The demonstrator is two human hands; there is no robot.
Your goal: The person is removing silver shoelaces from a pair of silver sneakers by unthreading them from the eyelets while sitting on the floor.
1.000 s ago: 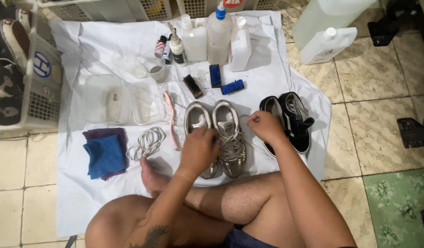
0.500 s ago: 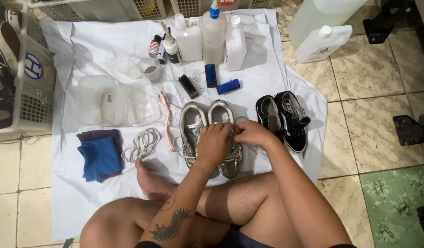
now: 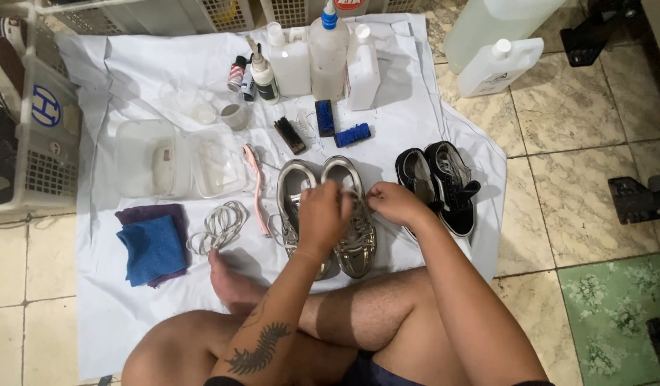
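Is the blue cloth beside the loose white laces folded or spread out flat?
Folded. The blue cloth lies as a thick, compact pad with a doubled edge, stacked on a purple cloth, beside the coiled white laces.

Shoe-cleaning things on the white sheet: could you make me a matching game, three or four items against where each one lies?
Things:
1. blue cloth
2. black sneakers
3. silver sneakers
4. loose white laces

Places:
A. under both hands, mid-sheet
B. right edge of the sheet
C. on a purple cloth, left side
D. between the cloths and the silver pair

Pairs: 1-C, 2-B, 3-A, 4-D
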